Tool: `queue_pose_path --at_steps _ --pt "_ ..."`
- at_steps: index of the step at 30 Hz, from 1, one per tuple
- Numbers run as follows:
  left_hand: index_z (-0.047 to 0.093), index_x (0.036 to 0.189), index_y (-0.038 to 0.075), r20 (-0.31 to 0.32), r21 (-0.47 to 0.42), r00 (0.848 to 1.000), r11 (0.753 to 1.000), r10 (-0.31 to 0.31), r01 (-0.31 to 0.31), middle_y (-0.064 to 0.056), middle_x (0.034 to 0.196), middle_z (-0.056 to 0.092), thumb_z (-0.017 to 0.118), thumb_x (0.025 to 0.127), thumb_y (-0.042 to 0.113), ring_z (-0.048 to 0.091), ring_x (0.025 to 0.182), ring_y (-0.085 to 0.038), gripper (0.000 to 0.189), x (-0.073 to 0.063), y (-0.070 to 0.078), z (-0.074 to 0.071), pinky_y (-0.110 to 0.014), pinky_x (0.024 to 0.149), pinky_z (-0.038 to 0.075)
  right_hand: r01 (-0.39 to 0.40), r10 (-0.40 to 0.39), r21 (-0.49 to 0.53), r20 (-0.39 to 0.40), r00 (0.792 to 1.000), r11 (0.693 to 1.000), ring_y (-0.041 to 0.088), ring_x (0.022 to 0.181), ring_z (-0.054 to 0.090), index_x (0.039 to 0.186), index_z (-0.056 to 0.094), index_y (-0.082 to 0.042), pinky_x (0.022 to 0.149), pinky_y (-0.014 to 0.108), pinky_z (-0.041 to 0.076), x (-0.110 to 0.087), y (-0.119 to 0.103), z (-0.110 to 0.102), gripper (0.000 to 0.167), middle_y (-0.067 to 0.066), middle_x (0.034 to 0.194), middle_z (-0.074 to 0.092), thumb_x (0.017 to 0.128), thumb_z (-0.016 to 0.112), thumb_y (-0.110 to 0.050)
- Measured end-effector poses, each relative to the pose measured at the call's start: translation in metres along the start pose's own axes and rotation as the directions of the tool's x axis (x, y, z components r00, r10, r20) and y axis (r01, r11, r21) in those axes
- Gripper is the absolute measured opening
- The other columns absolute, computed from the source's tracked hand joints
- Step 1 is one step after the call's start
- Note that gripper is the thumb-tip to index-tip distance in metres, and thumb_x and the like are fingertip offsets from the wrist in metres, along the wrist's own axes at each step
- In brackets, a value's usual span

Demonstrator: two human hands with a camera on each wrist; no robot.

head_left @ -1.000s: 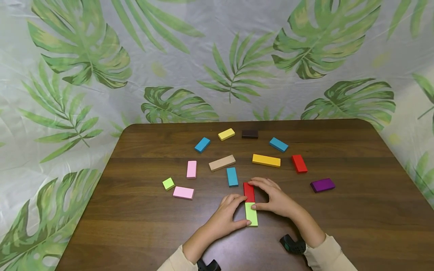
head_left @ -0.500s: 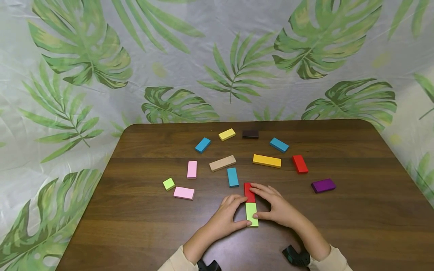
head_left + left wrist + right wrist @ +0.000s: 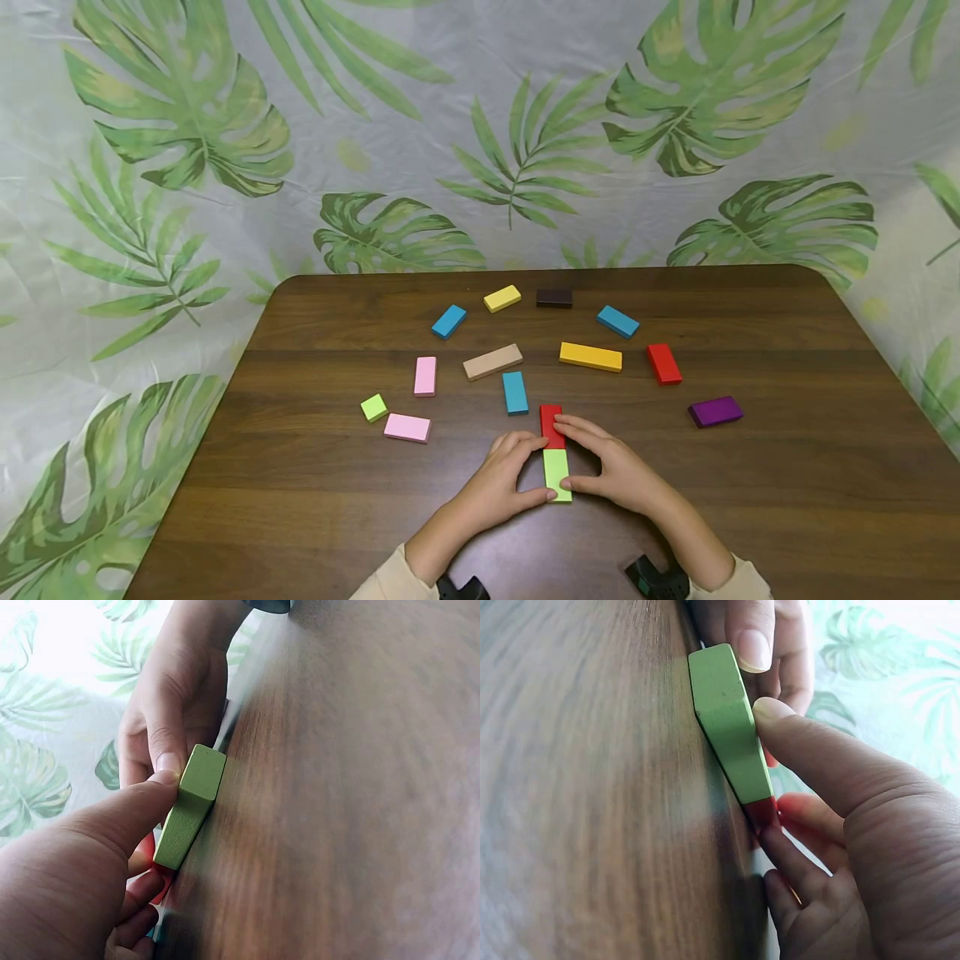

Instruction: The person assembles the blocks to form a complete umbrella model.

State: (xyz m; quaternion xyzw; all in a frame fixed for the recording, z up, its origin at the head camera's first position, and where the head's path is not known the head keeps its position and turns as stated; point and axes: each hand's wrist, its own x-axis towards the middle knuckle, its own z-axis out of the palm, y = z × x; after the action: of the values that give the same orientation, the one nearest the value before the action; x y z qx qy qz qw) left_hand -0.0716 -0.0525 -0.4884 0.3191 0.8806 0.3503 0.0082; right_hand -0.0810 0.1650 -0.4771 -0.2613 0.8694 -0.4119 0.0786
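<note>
A green block [image 3: 557,475] and a red block [image 3: 551,427] lie end to end in a straight row on the brown table, the red one farther away. From the left side, my left hand [image 3: 497,483] touches the row, thumb on the green block's near corner, fingertips at the red block's side. Opposite it is my right hand [image 3: 618,467], its thumb at the green block's right edge and fingers over the red block. Both hands are spread, thumb apart from fingers. In the right wrist view, the right thumb [image 3: 776,712] meets the green block's upper edge.
Beyond the hands lie a teal block [image 3: 515,393], a tan block [image 3: 492,362], an orange block [image 3: 590,356] and several others. Pink blocks and a small green block [image 3: 373,407] are at left. A purple block [image 3: 715,411] and another red block [image 3: 663,364] are at right.
My right hand has slid toward me along the row, its fingertips moving back from the red block's far end and its thumb down the green block. The left hand has stayed put.
</note>
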Motion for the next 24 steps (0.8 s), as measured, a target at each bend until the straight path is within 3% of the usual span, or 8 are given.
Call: queue_pose_path --at_steps 24 --pt "0.046 0.128 0.008 0.014 0.003 1.000 1.000 -0.014 0.014 0.000 0.121 0.045 0.064 0.080 0.042 0.037 0.116 -0.017 0.061 -0.0001 0.0007 -0.0006 -0.034 0.095 0.034 0.005 -0.005 0.031 0.004 1.000 1.000 0.028 0.124 0.034 0.133 0.044 -0.012 0.092 0.052 0.034 0.0002 0.0014 -0.0005 0.067 0.004 0.139 0.035 0.076 0.071 -0.033"
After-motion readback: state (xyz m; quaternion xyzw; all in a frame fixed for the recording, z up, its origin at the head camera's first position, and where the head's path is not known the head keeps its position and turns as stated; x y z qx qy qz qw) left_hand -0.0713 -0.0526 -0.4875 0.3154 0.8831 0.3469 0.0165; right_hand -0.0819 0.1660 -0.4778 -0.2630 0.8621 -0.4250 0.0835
